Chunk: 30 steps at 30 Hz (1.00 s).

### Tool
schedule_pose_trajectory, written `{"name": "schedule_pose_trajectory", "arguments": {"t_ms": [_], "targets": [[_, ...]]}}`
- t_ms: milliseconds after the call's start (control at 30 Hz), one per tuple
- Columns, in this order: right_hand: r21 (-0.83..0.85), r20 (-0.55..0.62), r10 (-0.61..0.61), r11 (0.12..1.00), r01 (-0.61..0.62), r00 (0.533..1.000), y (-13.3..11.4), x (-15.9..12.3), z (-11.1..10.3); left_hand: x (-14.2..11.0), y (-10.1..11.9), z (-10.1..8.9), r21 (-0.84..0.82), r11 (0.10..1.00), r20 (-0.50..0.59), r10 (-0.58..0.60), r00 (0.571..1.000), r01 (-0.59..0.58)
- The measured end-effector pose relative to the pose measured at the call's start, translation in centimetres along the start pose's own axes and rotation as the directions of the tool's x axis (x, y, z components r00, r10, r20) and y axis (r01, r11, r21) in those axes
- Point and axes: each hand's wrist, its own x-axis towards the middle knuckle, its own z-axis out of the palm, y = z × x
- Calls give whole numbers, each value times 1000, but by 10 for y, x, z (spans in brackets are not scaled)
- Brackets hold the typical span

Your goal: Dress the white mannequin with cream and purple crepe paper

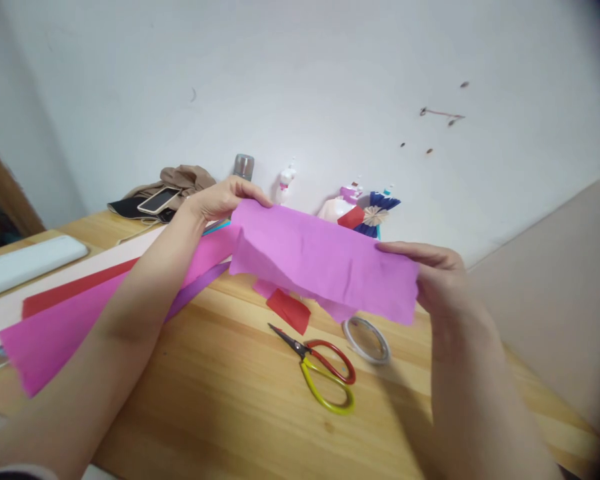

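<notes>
Both hands hold a strip of pink crepe paper up above the wooden table. My left hand pinches its far left end, fingers closed over the top edge. Gripping the right end is my right hand, thumb on top. The strip is stretched between them, slightly crumpled. Under it on the table lie scissors with a red and a yellow handle, blades closed, a roll of clear tape and a small red paper scrap.
Long sheets of pink, red and purple paper lie at the left. At the back by the white wall stand a phone on a brown cloth, a grey cup, glue bottles and paper fan crafts.
</notes>
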Motion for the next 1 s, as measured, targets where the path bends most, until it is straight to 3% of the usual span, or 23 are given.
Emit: {"name": "schedule_pose_trajectory", "arguments": {"t_ms": [133,267,433,533,767,1000], "targets": [[29,123,-6,1000,3,992,5,5,-11,-3,10,0,59,997,39,-50,998,48],[-33,53,-50,998,51,997,10,9,-8,0,10,1,153,984,23,-96,995,92],[-136,-4,-27,990,26,1000,14,11,-2,4,3,-2,116,981,-69,-145,987,153],[-122,33,-22,992,25,999,17,12,-5,3,2,-3,93,986,-57,-131,990,135],[-276,-11,42,960,-43,999,8,6,3,8,-8,4,279,959,24,-54,998,46],[-310,95,55,950,-23,994,13,8,2,10,-7,3,404,914,58,-63,996,35]]}}
